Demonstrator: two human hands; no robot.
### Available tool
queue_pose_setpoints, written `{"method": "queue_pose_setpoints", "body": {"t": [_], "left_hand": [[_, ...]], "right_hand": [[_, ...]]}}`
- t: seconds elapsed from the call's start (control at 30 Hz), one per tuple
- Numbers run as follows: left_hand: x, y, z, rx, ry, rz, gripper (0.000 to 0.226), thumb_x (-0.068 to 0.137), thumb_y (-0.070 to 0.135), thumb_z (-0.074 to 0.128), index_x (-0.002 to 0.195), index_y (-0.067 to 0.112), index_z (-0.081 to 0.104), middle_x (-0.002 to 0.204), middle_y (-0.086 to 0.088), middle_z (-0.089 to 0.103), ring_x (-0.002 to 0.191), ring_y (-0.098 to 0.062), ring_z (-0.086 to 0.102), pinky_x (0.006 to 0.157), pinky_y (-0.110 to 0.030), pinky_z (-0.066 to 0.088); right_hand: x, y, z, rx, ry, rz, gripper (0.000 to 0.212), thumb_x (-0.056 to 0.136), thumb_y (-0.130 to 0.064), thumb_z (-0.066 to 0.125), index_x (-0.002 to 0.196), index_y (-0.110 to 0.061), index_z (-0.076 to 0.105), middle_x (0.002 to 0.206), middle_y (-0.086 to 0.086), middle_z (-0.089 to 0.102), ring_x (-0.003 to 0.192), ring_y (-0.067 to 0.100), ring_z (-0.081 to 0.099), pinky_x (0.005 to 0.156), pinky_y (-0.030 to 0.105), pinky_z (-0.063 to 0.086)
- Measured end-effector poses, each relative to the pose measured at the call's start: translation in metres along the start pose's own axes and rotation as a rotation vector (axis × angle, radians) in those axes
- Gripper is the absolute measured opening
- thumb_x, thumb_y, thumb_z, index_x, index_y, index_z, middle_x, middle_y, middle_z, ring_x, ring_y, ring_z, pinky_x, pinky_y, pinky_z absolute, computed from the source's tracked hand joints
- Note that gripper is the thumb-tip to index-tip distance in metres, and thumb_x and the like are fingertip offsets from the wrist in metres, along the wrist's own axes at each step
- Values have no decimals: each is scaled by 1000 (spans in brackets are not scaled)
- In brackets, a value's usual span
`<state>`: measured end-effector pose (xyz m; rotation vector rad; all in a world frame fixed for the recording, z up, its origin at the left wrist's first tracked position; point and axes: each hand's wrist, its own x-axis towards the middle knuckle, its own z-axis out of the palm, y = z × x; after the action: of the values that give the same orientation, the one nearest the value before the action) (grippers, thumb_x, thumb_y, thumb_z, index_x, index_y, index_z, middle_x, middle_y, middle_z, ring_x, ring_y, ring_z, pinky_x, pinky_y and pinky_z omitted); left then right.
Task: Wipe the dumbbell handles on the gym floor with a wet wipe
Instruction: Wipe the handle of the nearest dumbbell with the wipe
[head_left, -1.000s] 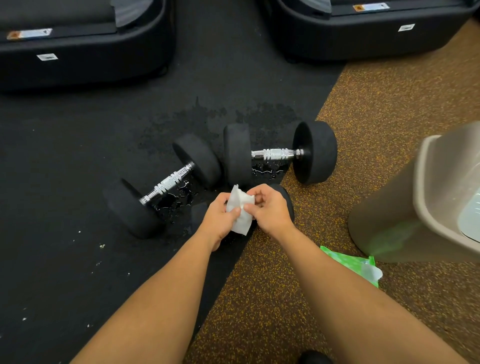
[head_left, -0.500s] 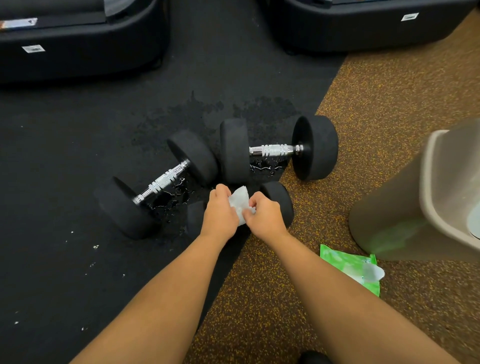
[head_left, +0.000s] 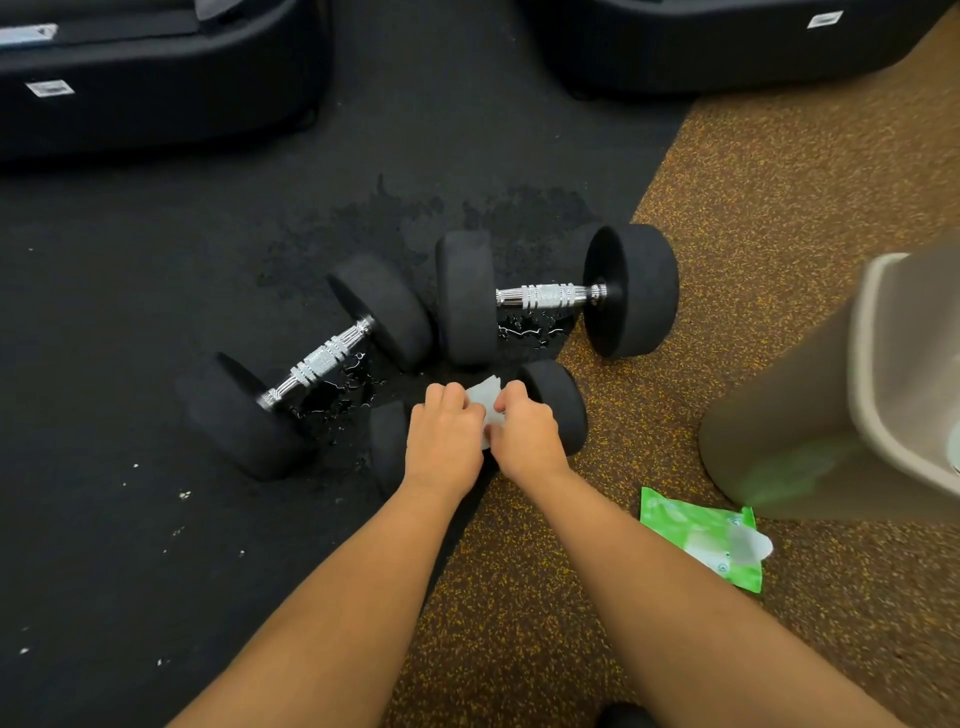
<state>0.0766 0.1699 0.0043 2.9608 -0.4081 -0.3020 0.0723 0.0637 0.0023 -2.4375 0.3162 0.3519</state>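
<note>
Three black dumbbells lie on the gym floor. The left dumbbell (head_left: 317, 364) shows a slanted chrome handle, and the far dumbbell (head_left: 550, 297) shows a level chrome handle. The near small dumbbell (head_left: 556, 402) has its handle hidden under my hands. A white wet wipe (head_left: 484, 396) is pinched between my left hand (head_left: 445, 434) and my right hand (head_left: 524, 431), both pressed down over that hidden handle. Only the top corner of the wipe shows between my fingers.
A green wet wipe pack (head_left: 704, 538) lies on the brown speckled floor to the right. A beige bin (head_left: 841, 405) stands at the right edge. Black machine bases (head_left: 156, 93) run along the top. Water patches (head_left: 415, 218) darken the black mat around the dumbbells.
Both hands have lowered with the wipe from above the floor down onto the near dumbbell's handle. The wipe is now more bunched and mostly covered by my fingers.
</note>
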Motion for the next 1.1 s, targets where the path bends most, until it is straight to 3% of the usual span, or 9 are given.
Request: {"method": "queue_pose_setpoints", "body": {"t": [0.2,0.33,0.47,0.67,0.8,0.97,1.1], "left_hand": [[0,1,5,-122,-92,-12,32,90,11,54,121,15,60,117,-2,49,111,-20,41,87,-34,48],[2,0,8,-143,-108,-20,39,89,12,57,127,18,54,122,-3,52,115,-20,43,92,-35,47],[4,0,14,-122,-112,-25,48,92,23,56,139,25,44,125,-2,52,118,-21,42,97,-38,45],[5,3,18,-126,-81,-20,35,98,24,46,131,21,55,122,-3,51,114,-22,44,95,-33,43],[7,4,20,-156,-42,-4,32,98,25,45,124,18,62,121,-2,54,111,-22,48,93,-32,44],[10,6,23,-200,-19,7,30,97,25,47,121,19,65,123,0,56,112,-21,52,94,-33,44],[15,12,26,-259,-7,10,29,96,26,50,119,22,67,123,3,58,111,-18,54,94,-32,45]], "right_hand": [[-2,2,-2,-82,31,-93,22,90,-16,58,110,-11,52,104,9,61,94,25,59,80,36,49],[1,8,-10,-82,226,-230,16,88,-6,54,103,-8,56,102,9,55,87,26,56,72,36,49],[8,27,-18,-203,413,-416,26,70,4,65,93,-8,64,92,9,60,85,28,55,68,36,47],[14,51,-15,-301,346,-433,45,67,4,73,111,0,65,117,17,64,114,38,56,99,49,45],[14,56,-14,-224,305,-424,47,79,5,65,124,3,56,130,20,56,125,39,47,104,51,39],[15,57,-12,-122,293,-406,40,89,0,54,129,5,51,135,20,50,131,39,39,109,43,31],[18,60,-9,-100,295,-408,38,90,-4,51,127,5,52,134,21,51,130,39,39,108,46,34]]}}
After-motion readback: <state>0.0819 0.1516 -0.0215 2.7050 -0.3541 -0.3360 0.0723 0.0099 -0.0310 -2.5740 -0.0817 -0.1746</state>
